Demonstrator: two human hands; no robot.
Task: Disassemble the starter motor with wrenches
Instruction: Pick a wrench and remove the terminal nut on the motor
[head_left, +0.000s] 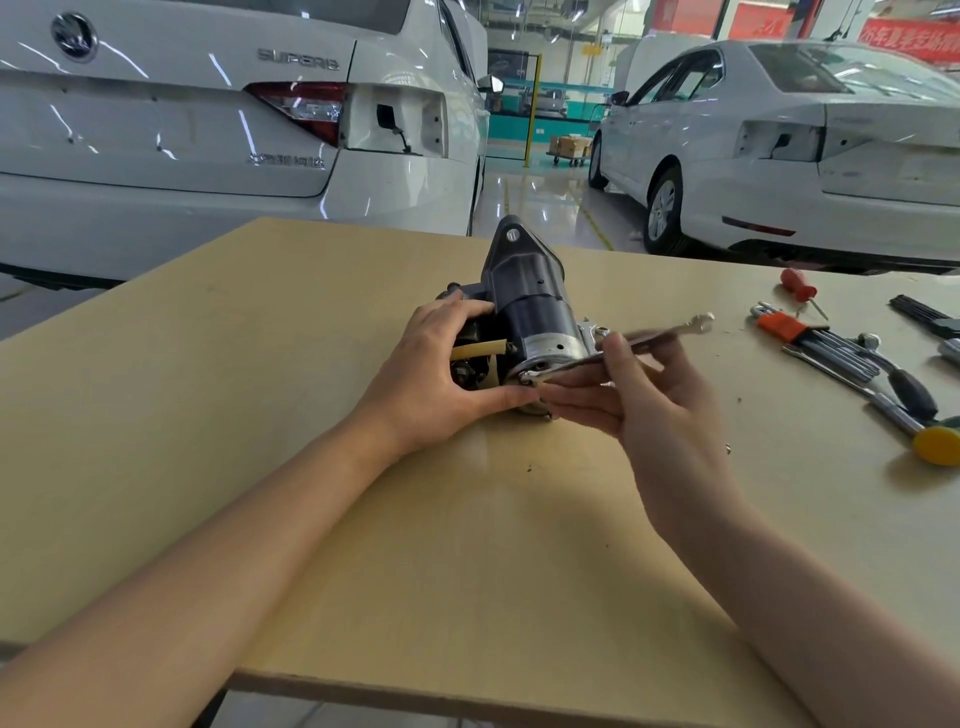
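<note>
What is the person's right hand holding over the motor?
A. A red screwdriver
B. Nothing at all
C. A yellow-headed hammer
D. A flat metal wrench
D: the right hand pinches a flat metal wrench whose near end sits on the end of the motor, while the left hand steadies the motor on the table.

Left hand (434, 371) round starter motor (524, 306) on table (260, 415), right hand (641, 400) pinching wrench (623, 348) at its end.
</note>
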